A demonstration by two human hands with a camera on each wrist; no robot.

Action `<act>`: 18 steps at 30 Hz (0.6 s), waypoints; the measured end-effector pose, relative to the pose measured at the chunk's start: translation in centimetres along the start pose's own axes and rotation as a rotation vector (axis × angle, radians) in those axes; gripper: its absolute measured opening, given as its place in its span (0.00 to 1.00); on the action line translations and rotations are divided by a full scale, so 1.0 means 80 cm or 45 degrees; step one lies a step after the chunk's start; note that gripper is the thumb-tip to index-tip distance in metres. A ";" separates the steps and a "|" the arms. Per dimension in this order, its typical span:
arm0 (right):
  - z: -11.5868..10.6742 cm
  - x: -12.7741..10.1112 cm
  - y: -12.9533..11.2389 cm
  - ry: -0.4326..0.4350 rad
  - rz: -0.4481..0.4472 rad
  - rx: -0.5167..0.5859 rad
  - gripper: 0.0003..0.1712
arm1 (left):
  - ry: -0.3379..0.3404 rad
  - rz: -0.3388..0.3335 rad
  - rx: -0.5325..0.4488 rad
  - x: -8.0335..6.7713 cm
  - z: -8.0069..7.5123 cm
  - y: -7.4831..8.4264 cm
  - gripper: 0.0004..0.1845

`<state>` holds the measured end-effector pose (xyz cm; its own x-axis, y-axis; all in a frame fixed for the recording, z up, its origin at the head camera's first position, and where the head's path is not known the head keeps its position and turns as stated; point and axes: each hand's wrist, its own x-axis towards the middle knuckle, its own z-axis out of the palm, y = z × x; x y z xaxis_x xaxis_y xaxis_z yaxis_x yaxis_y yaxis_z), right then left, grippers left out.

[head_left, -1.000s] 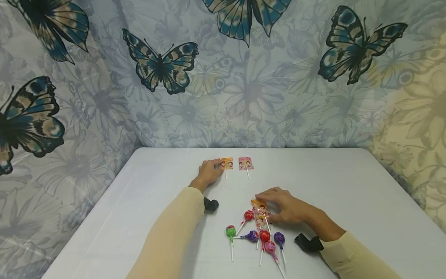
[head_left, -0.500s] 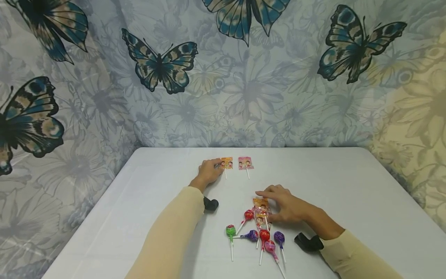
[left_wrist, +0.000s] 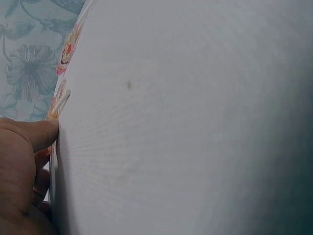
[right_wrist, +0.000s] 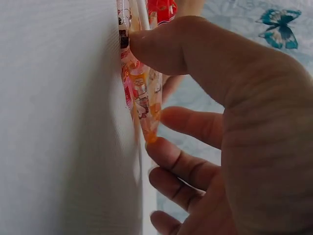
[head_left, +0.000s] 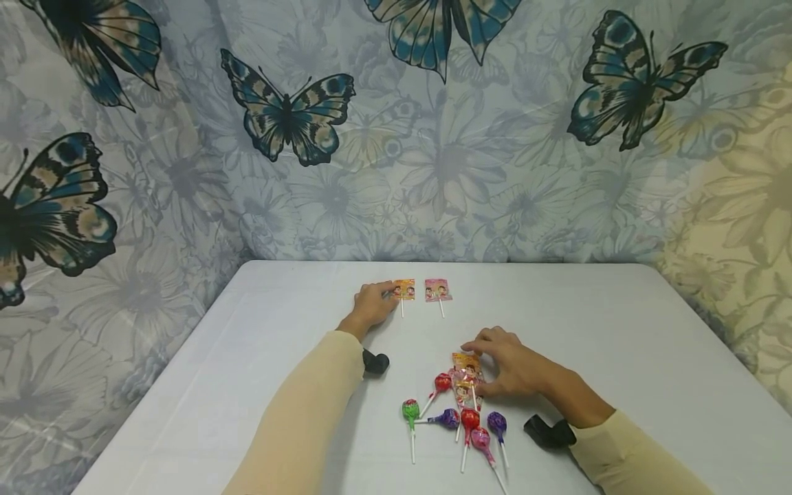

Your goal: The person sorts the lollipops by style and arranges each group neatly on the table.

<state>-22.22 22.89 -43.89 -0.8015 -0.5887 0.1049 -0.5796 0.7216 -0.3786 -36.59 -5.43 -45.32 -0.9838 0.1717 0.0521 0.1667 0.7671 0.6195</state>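
Note:
At the far side of the table, my left hand touches the left edge of a flat orange-wrapped lollipop. Its thumb lies by the wrapper in the left wrist view, where the other fingers are partly hidden. To the right lies a pink-wrapped lollipop. Closer in, my right hand holds another orange-wrapped lollipop at the top of a small overlapping stack. In the right wrist view, the thumb presses the wrapper and fingertips meet its orange end.
Below the stack lie round lollipops: green, red, another red, pink, purple and blue-purple. They rest on a white table backed by butterfly-patterned cloth.
My right hand and the orange-wrapped lollipop at its fingers have shifted slightly right, and its index finger has drawn back a little. The left hand stays beside the far orange-wrapped lollipop.

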 end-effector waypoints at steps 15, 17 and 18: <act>0.000 0.000 0.002 0.063 -0.081 0.027 0.30 | -0.002 0.002 0.015 0.001 0.002 -0.001 0.22; 0.000 0.000 0.002 0.067 -0.085 0.037 0.29 | 0.000 0.003 0.014 0.000 0.002 -0.001 0.23; 0.000 0.000 0.002 0.073 -0.091 0.045 0.28 | 0.001 0.003 0.013 0.000 0.002 -0.001 0.23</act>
<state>-22.33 22.99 -43.91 -0.7661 -0.6156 0.1850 -0.6308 0.6646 -0.4005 -36.59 -5.39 -45.50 -0.9834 0.1733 0.0544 0.1701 0.7731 0.6110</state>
